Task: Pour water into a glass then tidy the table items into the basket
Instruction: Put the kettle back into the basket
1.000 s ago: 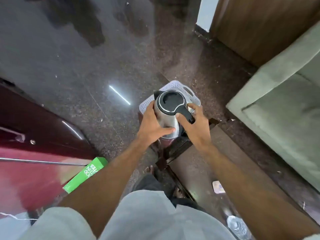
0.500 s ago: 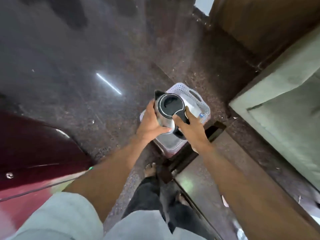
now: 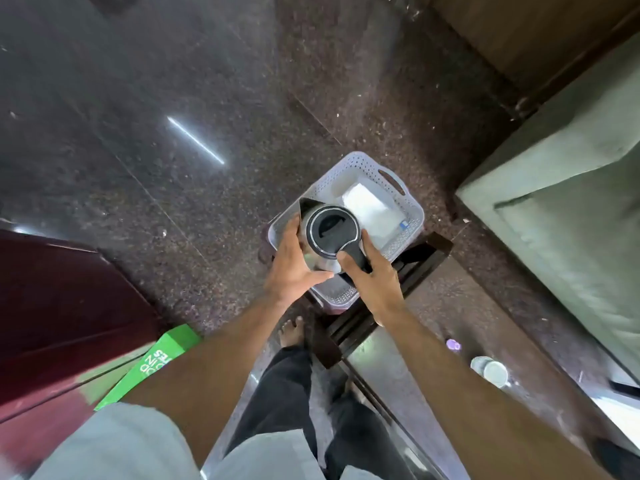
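Holding the kettle (image 3: 329, 233) between them, both hands keep it upright over the near end of the basket (image 3: 412, 206). The left hand (image 3: 294, 268) cups the steel body from the left, thumb across the near side; the right hand (image 3: 372, 277) has its grip closed on the black handle, which juts toward the near right. The spout points far left, the lid (black, shut) faces up. A white bottle (image 3: 372, 211) lies inside the basket, just right of the kettle. The basket sits on the floor (image 3: 207, 81) beyond the bench (image 3: 450, 348), where a glass (image 3: 490, 370) and a small purple cap (image 3: 453, 344) stand well apart from the hands.
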